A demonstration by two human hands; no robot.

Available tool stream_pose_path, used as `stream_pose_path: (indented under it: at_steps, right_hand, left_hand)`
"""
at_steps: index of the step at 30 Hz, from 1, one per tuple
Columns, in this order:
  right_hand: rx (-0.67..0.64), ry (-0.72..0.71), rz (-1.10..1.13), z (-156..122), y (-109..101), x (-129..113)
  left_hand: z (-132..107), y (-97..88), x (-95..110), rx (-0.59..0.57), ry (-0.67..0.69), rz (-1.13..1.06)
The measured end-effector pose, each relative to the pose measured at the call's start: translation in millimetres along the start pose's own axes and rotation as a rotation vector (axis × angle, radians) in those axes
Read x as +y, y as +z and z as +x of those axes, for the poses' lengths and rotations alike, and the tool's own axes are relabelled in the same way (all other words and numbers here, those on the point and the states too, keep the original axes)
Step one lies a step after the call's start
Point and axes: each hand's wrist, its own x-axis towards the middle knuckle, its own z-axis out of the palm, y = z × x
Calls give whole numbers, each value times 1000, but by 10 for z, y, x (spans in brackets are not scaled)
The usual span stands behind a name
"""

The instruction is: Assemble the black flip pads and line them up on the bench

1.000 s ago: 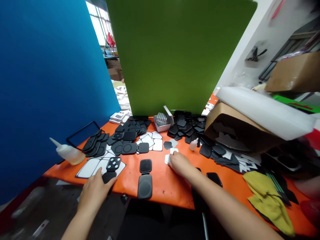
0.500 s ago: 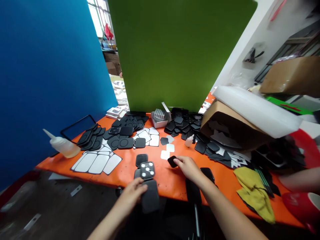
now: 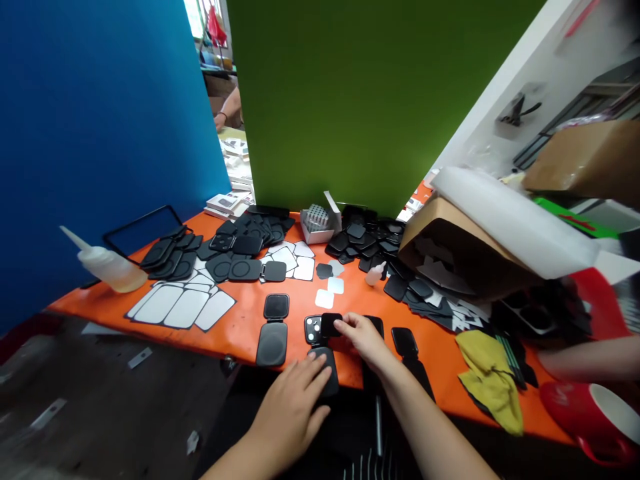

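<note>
My left hand (image 3: 293, 403) lies with its fingers stretched flat on the lower black panel (image 3: 327, 377) of a hinged two-part piece at the table's front edge. White glue-like dots (image 3: 313, 329) show on the upper part of that piece. Between thumb and fingers my right hand (image 3: 363, 337) pinches a small black square plate (image 3: 330, 325), which covers part of the dotted area. Whether the plate touches the dots I cannot tell. To the left lies another hinged black piece (image 3: 273, 342), unfolded flat. A further one (image 3: 405, 342) lies right of my right hand, partly behind the forearm.
White sheets (image 3: 187, 308) and a squeeze bottle (image 3: 113, 267) lie left. Black piles (image 3: 367, 240) and a white box (image 3: 317, 233) line the back. A small bottle (image 3: 375, 273), carton (image 3: 440, 230), yellow cloth (image 3: 493, 377) and red mug (image 3: 590, 420) are right. Another person's arm (image 3: 590, 360) reaches in.
The dotted piece went from my left hand down to the table, and that hand flattened on it. My right hand brought the square plate left, over the dots.
</note>
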Motion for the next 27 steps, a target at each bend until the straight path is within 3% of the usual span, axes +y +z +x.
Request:
stream_pose_path:
  at_steps: [6,27]
  right_hand:
    - [-42,-32,-94,114,204,22]
    - [91,-72,-417,102,329,-35]
  left_hand:
    - [108,232,-14,-27,46,124]
    - [102,260,-79,-13,54,102]
